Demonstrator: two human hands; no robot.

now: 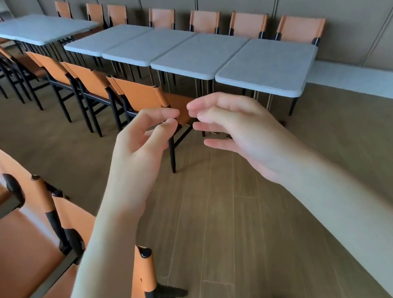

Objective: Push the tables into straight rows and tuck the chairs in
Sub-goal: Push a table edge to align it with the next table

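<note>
A row of several grey square tables [199, 53] runs from the middle toward the right wall, with a second grey table row [37, 28] farther back left. Orange chairs with black legs line both sides. The nearest chair [144, 97] on my side stands a little out from the tables. My left hand [141, 142] and my right hand [236, 126] are raised in the air in front of that chair, fingers loosely curled, fingertips close together, holding nothing and touching no furniture.
More orange chairs [21, 232] stand close at my left, one backrest [145, 284] right beside my left forearm. A pale ledge [367, 82] runs along the panelled wall at right. Wooden floor [254, 217] lies between me and the tables.
</note>
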